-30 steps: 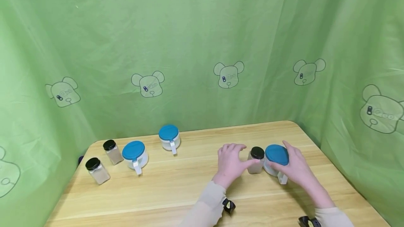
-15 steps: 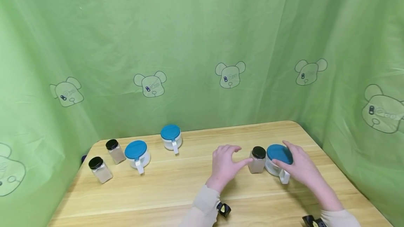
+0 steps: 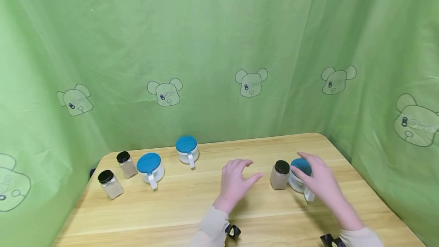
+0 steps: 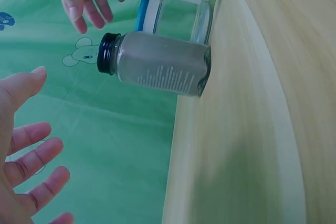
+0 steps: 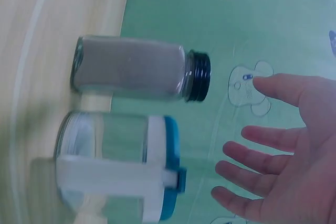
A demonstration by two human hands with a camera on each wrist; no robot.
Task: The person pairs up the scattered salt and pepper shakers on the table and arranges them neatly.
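Currently, the left hand (image 3: 234,184) is hovering near the black-lidded jar (image 3: 279,180), its grip wide; the right hand (image 3: 319,176), likewise wide, is hanging over the blue-lidded pot (image 3: 295,184) just beside that jar. Wooden bench (image 3: 185,209) is stretching leftward, its far edge meeting a green curtain (image 3: 205,33).
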